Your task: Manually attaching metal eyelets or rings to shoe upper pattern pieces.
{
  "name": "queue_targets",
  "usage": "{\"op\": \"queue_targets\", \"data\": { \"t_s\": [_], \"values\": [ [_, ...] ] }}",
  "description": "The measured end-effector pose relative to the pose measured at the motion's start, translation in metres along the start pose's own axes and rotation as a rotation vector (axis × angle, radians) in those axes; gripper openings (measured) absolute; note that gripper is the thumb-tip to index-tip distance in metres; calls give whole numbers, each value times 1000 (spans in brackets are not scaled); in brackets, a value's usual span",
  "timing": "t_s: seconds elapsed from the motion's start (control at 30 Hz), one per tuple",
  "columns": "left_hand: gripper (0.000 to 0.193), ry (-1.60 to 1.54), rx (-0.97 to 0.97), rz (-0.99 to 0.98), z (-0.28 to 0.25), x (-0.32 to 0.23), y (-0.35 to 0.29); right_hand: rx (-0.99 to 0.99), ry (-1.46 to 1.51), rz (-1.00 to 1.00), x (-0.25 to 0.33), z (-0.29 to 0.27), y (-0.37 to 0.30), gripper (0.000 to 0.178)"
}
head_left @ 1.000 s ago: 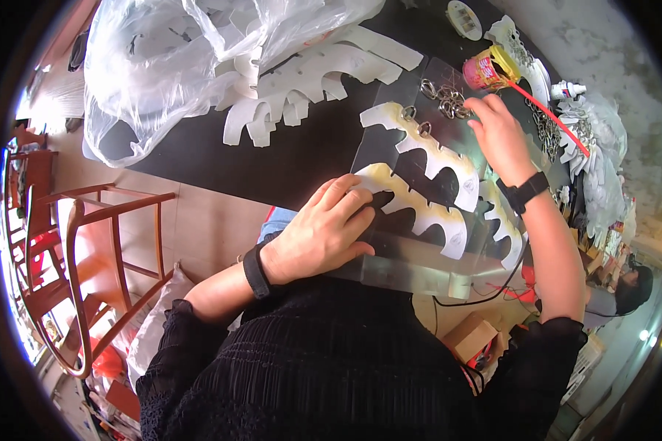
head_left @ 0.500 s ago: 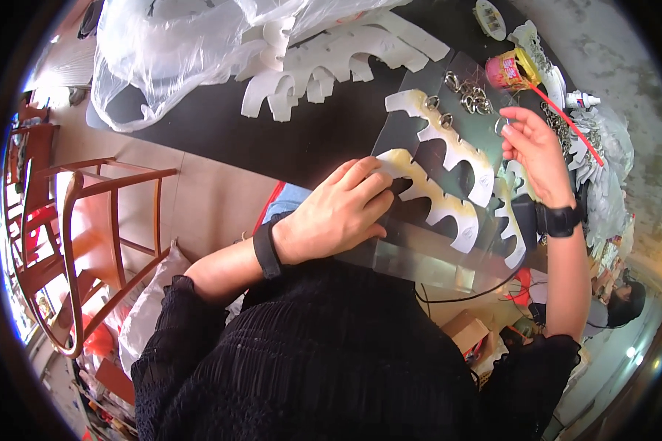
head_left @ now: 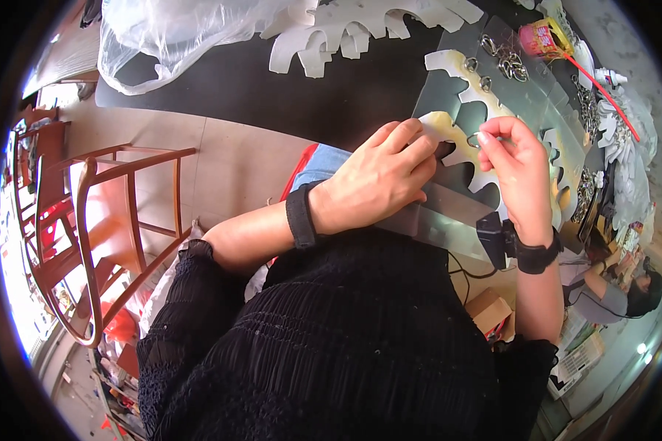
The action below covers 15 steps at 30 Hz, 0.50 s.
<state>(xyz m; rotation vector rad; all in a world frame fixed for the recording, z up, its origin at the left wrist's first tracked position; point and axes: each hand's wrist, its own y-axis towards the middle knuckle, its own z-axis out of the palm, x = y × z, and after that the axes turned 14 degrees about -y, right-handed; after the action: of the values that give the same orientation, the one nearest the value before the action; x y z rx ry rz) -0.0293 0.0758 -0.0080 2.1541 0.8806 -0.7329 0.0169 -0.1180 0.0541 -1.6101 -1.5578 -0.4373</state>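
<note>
My left hand [head_left: 381, 176] is curled at the near end of a white scalloped strip [head_left: 442, 126] with a yellowish, glue-like edge; its fingertips are partly hidden. Between thumb and fingertips, my right hand [head_left: 521, 167] pinches a thin metal ring [head_left: 474, 140] just above this strip. Beyond lies a second scalloped strip [head_left: 450, 62], with a metal ring [head_left: 471, 65] and another ring [head_left: 485, 84] set along its edge. A small pile of metal rings [head_left: 513, 66] rests further back. Part of another yellow-edged strip [head_left: 559, 158] shows behind my right hand.
A pink and yellow tub [head_left: 541, 40] with a red stick [head_left: 603, 95] stands at the back right. White scalloped pieces [head_left: 331, 35] and a clear plastic bag [head_left: 154, 51] lie on the black table [head_left: 221, 103]. Left is a wooden chair [head_left: 118, 228]; another person [head_left: 610, 294] is at far right.
My right hand has come down and left from near the ring pile, carrying a ring to the nearest strip. My left hand stays at that strip's end. The whole view has shifted somewhat.
</note>
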Motion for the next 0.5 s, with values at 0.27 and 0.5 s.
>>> {"op": "queue_targets", "data": {
  "t_s": [0.27, 0.5],
  "values": [
    [55, -5, -8, 29, 1, 3, -2, -60, -63, 6, -3, 20, 19, 8],
    [63, 1, -32, 0, 3, 0, -1, -101, -161, -33, -17, 23, 29, 8]
  ]
}}
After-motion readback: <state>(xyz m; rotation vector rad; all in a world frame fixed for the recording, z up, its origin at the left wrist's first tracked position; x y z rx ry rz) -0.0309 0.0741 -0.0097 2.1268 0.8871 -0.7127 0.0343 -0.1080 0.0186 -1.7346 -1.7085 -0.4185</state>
